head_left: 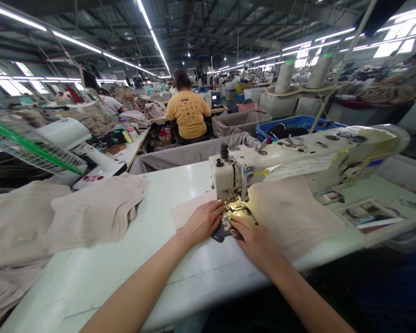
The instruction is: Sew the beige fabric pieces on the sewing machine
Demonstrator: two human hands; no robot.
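Observation:
A sewing machine (225, 178) stands on the pale green table, its needle area lit over a shiny bed plate (244, 212). My left hand (206, 219) lies flat just left of the presser foot, fingers stretched out over a beige fabric piece (182, 210). At the plate's front edge, my right hand (254, 238) has bent fingers drawn close together; what they pinch, if anything, is hidden. Beige fabric (287, 206) spreads to the right of the needle, beside and behind my right hand. The seam under the foot is too small to make out.
Stacks of beige fabric pieces (97, 210) lie on the table's left side. A white fan (64, 138) stands behind them. To the right is a tray of small tools (370, 215). Beyond the machine are a blue basket (263, 132) and a seated person (187, 113) in yellow.

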